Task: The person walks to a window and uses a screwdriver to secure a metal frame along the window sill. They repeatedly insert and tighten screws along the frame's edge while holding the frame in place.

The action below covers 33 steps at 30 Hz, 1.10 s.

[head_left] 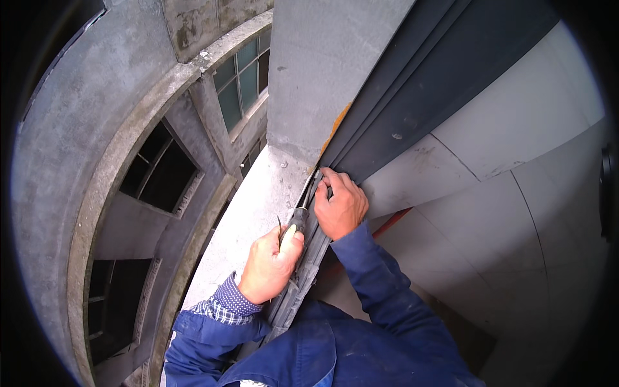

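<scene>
My left hand (271, 258) is closed round the dark handle of a screwdriver (298, 219), whose long metal shaft runs up into the narrow gap along a dark grey metal window frame (396, 84). Just above it, my right hand (338, 203) has its curled fingers pressed on the frame's track near the shaft's tip; whether they pinch anything small is hidden. A patch of orange-yellow filler (335, 129) shows in the seam between the frame and the grey concrete pillar (322, 51). A pale concrete ledge (242, 200) lies left of my left hand.
Beyond the ledge at the left is a drop, facing a curved concrete facade (97, 161) with dark windows and a greenish-paned window (238, 84). On the right, below the frame, is a light tiled floor (483, 226) with a red bar (393, 222) partly visible behind my right arm.
</scene>
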Available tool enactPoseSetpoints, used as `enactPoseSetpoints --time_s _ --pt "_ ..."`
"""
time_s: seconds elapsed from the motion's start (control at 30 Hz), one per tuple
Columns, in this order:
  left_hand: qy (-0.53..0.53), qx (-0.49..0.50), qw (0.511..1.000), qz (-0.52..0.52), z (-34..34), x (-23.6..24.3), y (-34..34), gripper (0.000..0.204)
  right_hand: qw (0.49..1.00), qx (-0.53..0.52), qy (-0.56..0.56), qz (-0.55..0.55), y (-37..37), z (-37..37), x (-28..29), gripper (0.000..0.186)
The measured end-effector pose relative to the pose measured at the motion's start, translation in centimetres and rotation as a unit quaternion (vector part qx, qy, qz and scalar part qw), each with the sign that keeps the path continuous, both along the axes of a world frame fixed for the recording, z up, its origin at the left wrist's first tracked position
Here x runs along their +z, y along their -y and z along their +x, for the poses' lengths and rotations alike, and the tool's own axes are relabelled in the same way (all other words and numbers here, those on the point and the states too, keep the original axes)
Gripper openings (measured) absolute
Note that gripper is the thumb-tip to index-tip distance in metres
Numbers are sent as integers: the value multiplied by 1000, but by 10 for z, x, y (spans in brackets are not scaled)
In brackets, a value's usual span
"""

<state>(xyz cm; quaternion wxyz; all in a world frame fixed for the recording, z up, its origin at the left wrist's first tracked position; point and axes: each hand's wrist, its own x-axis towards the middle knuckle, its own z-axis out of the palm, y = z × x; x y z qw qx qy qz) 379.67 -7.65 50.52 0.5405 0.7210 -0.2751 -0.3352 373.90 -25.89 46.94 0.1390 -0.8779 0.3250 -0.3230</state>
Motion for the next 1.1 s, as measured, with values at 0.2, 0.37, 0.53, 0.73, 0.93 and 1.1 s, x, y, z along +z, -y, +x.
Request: enactPoseSetpoints --time_s 0.2,0.37,0.53,0.73,0.93,1.1 --pt "-200 2 980 1 2 20 0 32 1000 -4 3 10 -1 -1 4 22" --pt "-247 27 969 -13 4 39 9 31 1000 -4 27 15 -1 -2 2 22" --pt "-287 32 957 38 -6 39 14 37 998 -6 58 25 -1 -3 -1 23" --pt "-430 26 901 -53 -13 21 7 38 998 -9 61 23 -1 -3 -3 22" --pt "-475 -1 876 -79 -9 9 -3 38 998 -10 58 23 -1 -3 -5 23" --pt "-480 -15 873 -78 -6 3 -8 38 999 -4 43 18 1 -3 -8 23"
